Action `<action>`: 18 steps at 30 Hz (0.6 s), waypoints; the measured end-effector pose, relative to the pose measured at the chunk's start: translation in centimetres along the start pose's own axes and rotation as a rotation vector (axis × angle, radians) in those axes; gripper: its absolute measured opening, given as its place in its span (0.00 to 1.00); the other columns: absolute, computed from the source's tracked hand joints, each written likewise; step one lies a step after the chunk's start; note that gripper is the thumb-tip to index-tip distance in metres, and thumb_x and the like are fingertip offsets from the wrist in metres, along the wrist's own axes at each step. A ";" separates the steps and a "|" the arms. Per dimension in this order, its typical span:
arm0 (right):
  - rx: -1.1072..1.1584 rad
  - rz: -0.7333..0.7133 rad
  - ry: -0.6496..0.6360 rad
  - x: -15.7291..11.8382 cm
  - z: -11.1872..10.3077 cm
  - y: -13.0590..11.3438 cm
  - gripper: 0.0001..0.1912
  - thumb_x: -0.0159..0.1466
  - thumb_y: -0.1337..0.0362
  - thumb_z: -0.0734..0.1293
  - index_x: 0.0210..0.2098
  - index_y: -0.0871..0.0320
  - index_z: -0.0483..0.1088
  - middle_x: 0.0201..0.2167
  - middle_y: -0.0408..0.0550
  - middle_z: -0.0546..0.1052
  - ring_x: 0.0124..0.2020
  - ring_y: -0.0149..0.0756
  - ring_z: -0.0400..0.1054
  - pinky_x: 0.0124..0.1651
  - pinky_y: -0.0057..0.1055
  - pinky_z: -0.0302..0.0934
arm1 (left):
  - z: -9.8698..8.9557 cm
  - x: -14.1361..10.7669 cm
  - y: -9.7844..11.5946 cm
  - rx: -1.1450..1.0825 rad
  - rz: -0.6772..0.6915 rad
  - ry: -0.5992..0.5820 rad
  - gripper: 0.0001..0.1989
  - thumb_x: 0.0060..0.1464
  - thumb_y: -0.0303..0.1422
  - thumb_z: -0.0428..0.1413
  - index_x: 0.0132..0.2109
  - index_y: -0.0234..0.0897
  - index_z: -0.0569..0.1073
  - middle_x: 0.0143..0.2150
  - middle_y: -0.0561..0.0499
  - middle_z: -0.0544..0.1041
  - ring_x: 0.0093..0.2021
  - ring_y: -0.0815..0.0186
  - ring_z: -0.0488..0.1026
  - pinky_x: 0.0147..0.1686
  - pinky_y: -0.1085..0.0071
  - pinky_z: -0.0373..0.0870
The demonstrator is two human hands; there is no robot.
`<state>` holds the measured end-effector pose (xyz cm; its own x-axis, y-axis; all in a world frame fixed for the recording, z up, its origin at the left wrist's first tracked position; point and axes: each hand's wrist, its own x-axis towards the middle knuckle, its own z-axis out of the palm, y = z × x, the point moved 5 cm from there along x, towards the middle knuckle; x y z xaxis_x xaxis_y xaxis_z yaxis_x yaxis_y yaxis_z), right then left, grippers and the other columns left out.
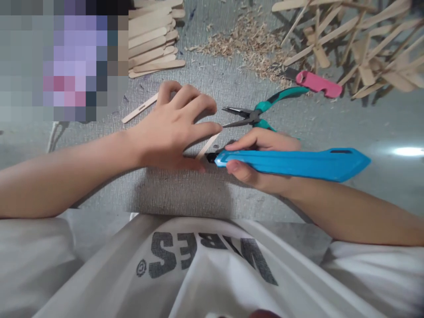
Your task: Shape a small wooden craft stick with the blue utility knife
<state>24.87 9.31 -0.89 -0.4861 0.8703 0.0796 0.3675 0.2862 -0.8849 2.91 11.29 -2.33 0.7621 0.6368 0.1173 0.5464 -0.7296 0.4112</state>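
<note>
My left hand (175, 123) hovers over or rests on the grey table with its fingers spread. By its little finger lies a craft stick (134, 115) with a small slot cut in it, the far end hidden behind the hand. A second thin stick (208, 145) shows between the left index finger and thumb; I cannot tell whether they touch it. My right hand (255, 163) grips a blue utility knife (291, 163) whose dark front end points at the second stick. Its blade cannot be made out. Pliers (254, 115) with green handles lie open just beyond the right hand.
Craft sticks (152, 39) are stacked at the back left. Wood shavings (245, 48) cover the table's back middle. A pink cutter (319, 84) lies near assembled stick pieces (361, 53) at the back right. A blurred-out patch hides the upper left, with a white cord (54, 134) below.
</note>
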 end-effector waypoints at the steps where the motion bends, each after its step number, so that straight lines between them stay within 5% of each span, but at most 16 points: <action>1: -0.004 0.007 -0.001 0.0 0.0 0.1 0.12 0.70 0.46 0.80 0.39 0.45 0.81 0.25 0.40 0.81 0.21 0.38 0.72 0.27 0.40 0.66 | 0.1 0.0 0.0 0.006 0.006 0.007 0.35 0.61 0.59 0.68 0.68 0.48 0.78 0.73 0.36 0.74 0.70 0.30 0.69 0.65 0.27 0.60; 10: -0.004 0.082 0.012 -0.5 0.3 1.0 0.15 0.68 0.43 0.81 0.40 0.45 0.83 0.29 0.42 0.85 0.26 0.39 0.77 0.29 0.40 0.68 | 0.4 0.4 0.1 0.055 0.030 -0.040 0.40 0.55 0.53 0.73 0.71 0.46 0.78 0.73 0.32 0.72 0.71 0.26 0.66 0.64 0.25 0.62; 18: 0.138 0.140 0.004 0.3 0.6 1.2 0.13 0.67 0.46 0.83 0.37 0.44 0.82 0.31 0.42 0.86 0.28 0.40 0.79 0.30 0.40 0.72 | 0.4 0.3 -0.1 -0.080 -0.003 -0.034 0.33 0.62 0.54 0.68 0.69 0.48 0.81 0.73 0.37 0.73 0.73 0.29 0.63 0.69 0.22 0.56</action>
<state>24.68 9.70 -2.22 -0.4344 0.8995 -0.0470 0.3187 0.1046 -0.9421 3.21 11.41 -2.73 0.7723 0.6295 0.0855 0.5208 -0.7044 0.4822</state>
